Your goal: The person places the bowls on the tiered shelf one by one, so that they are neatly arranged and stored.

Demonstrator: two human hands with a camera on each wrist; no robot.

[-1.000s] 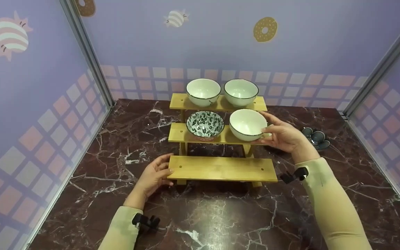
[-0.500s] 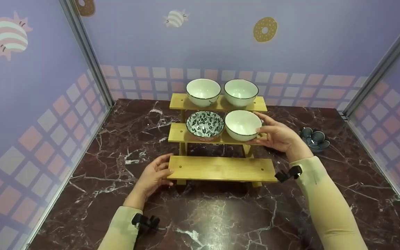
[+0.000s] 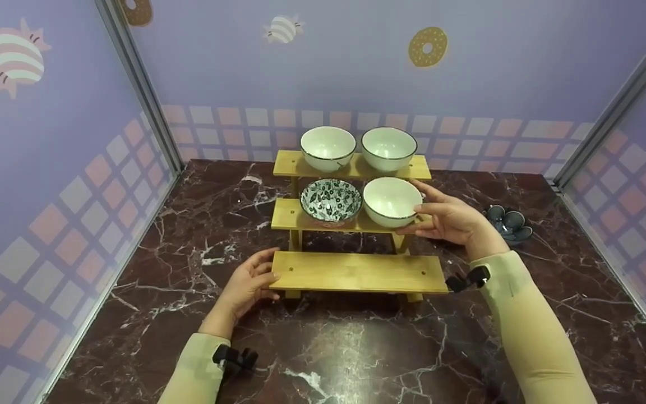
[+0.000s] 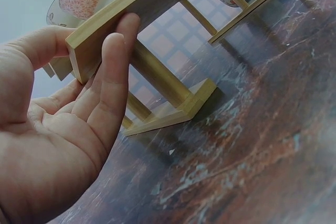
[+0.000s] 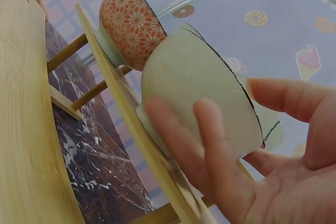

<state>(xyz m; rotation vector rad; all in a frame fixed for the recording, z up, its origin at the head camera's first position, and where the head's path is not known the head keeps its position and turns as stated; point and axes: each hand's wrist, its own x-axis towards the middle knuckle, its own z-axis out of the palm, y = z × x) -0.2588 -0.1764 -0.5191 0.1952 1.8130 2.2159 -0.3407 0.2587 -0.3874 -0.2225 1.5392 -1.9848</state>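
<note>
A three-tier wooden rack (image 3: 359,272) stands on the dark marbled surface. My left hand (image 3: 247,285) grips the left end of its lowest board; the left wrist view shows fingers (image 4: 114,72) beneath the board. On the middle board, my right hand (image 3: 451,220) holds a plain white bowl (image 3: 393,202) by its right side, thumb near the dark rim. Close to its left sits a patterned bowl (image 3: 331,201), dark floral inside and red outside (image 5: 134,24) in the right wrist view. The white bowl's base is on or just over the board; I cannot tell which.
Two white bowls, one left (image 3: 328,148) and one right (image 3: 388,148), stand side by side on the top board. A cluster of small dark blue dishes or spoons (image 3: 508,223) lies on the marbled surface right of the rack, behind my right forearm. Patterned walls enclose the sides and back.
My right hand has shifted the white bowl left along the middle board, closer to the patterned bowl. In the last half second it hardly moves. My left hand has stayed put.
</note>
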